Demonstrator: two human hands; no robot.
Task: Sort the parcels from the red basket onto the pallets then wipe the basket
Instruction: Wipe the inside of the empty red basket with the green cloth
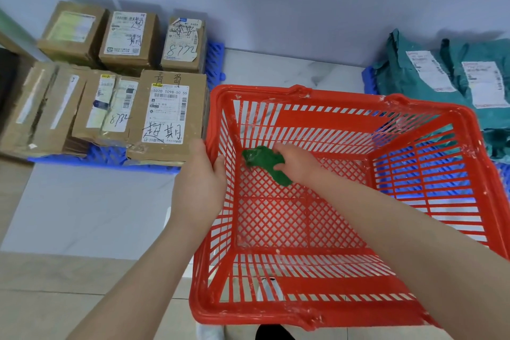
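Floor: pale glossy tile floor (82, 207), with everything sitting right on it, up against a plain wall.
Basket: big red plastic basket (331, 288), rectangular, with slatted walls, a diamond-mesh bottom and whitish scuffs along the rim. It sits on the floor between the two stacks.
Boxes: brown cardboard boxes (165, 119), taped, with white shipping labels and handwritten marker scrawl. They're packed side by side on the left blue plastic pallet (105, 154), which has a ridged grid look.
Bags: teal plastic mailer bags (430, 74), soft and wrinkly with white labels, piled on the right blue plastic pallet (368, 78).
Left hand: the left hand (198, 185) grips the basket's left rim, thumb hooked inside and the rest wrapped outside.
Right hand: the right hand (296, 163) is down inside the basket, fingers curled on the rag.
Cloth: small crumpled green cloth (262, 159), on the mesh bottom near the far-left corner, under the right hand's fingers.
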